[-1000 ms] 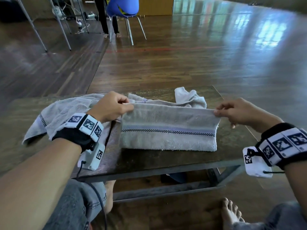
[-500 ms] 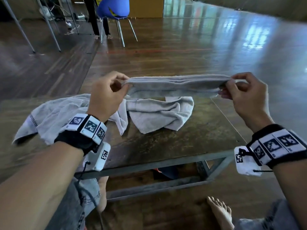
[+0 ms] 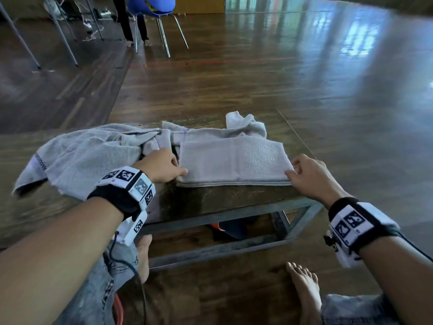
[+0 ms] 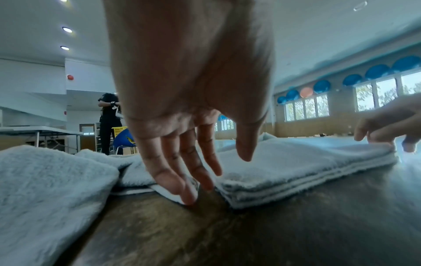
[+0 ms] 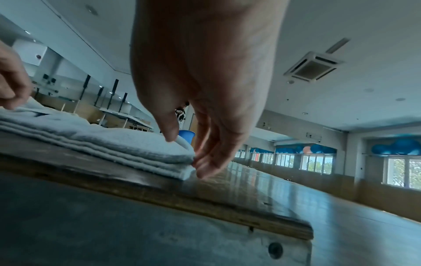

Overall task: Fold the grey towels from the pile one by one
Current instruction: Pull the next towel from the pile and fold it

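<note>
Both hands sit at the near corners of the folded towel [image 3: 232,160]: the left hand [image 3: 161,166] has relaxed fingers pointing down beside its left end, tips on the table [image 3: 210,202], holding nothing, while the right hand [image 3: 309,174] pinches the right corner between thumb and fingers. That grip likely squares the layers. Unfolded grey towels [image 3: 89,156] lie heaped to the left and behind.

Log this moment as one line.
folded towel flat on table | left hand at its left end | right hand pinching right corner | pile waiting
</note>
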A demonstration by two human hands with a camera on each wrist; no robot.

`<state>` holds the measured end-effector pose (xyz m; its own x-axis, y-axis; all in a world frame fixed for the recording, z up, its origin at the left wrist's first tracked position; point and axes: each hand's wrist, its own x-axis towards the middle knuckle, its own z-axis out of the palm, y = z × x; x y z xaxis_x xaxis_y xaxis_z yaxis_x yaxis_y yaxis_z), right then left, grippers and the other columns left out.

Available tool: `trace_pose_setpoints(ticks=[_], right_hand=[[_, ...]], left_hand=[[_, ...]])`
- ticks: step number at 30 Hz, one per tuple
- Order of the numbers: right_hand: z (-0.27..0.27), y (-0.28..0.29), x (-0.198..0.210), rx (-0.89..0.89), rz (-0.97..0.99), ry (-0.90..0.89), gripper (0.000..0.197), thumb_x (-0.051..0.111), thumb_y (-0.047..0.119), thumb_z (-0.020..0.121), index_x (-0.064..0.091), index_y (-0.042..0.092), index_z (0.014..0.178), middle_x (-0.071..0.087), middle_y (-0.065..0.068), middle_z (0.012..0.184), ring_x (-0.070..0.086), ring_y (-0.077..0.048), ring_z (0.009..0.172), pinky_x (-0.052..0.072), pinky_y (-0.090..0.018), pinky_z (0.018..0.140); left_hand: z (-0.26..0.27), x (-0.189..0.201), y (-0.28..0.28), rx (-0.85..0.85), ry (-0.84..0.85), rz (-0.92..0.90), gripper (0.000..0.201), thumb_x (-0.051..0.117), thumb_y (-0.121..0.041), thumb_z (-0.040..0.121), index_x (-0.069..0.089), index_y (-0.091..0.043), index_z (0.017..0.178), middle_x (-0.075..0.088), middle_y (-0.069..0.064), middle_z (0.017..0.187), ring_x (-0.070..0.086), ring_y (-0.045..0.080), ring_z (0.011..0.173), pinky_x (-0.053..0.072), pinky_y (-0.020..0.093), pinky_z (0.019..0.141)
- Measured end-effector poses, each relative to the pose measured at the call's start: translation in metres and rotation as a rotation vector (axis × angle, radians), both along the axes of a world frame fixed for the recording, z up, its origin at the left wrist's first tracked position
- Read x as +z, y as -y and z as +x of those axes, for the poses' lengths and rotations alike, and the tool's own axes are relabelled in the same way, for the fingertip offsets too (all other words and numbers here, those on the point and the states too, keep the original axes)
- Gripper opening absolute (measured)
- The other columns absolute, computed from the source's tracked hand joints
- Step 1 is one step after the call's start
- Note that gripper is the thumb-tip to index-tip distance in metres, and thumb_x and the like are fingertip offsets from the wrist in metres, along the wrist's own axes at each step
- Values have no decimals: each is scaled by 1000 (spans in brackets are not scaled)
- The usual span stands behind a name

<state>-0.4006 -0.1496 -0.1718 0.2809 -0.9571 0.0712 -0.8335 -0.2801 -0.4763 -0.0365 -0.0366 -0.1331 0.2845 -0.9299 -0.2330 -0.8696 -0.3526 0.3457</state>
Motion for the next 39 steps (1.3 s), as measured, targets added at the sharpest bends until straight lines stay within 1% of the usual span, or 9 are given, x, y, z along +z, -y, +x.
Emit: trace_pose_setpoints(ticks=[3,11,16,19,24,26,29,34,39], right_hand=[[4,-6,-4,-88,65,-41,14,58,26,92,54,14,97,61,-10,97,54,-30,85,44,-37,70],[2,-7,11,-143,113,86,12,57,16,89,58,20,100,62,-10,103,53,-29,100,45,-33,79],[-4,-8,19,-146,171,102,9,59,16,85,60,25,86,65,-4,99,56,-15,84,40,-23,60],[-2,-15,16,-147,166,14,8,56,20,88,58,24,94,63,-6,110,59,-23,93,51,-37,76],[16,-27,12,66,-158,-17,29,50,24,99,56,19,127,53,-5,134,47,-23,123,50,-48,92],[23,-32,10,258,-149,-13,30,54,26,100,59,24,129,54,2,136,47,-17,124,47,-46,99],[33,-41,1,379,-137,-91,24,61,32,98,64,31,122,56,10,123,50,-14,116,50,-40,91],[41,-44,-8,309,-200,-85,12,64,27,96,68,26,107,60,5,112,53,-22,107,38,-29,81],[41,-40,-7,294,-161,-76,14,67,26,95,66,24,108,58,7,112,50,-20,108,47,-36,82]], left_hand=[[-11,-3,-2,40,72,78,50,67,-48,88,50,-12,59,46,5,53,49,24,52,35,31,55],[-20,16,-2,128,30,18,28,71,-25,81,62,-3,66,63,10,61,63,28,59,50,35,61],[-15,21,-2,131,-12,63,27,72,-21,79,71,5,73,74,16,72,73,37,72,53,37,62],[-15,13,-3,94,33,95,20,75,-23,79,66,-6,72,67,7,69,64,27,62,48,33,62],[-26,9,3,-214,-31,-220,15,76,-17,80,67,-23,90,66,-5,90,60,5,75,42,15,61],[-36,4,4,-346,-48,-231,21,76,-22,82,68,-24,101,64,-6,99,59,5,80,45,18,67],[-51,-8,5,-430,-11,-185,26,78,-32,82,67,-26,105,60,-6,103,58,11,89,51,30,79],[-61,-20,8,-414,98,-154,19,74,-37,84,64,-30,99,55,-7,104,56,14,97,52,42,84],[-63,-21,11,-425,171,-155,18,72,-37,83,63,-30,97,56,-11,100,55,13,97,51,38,80]])
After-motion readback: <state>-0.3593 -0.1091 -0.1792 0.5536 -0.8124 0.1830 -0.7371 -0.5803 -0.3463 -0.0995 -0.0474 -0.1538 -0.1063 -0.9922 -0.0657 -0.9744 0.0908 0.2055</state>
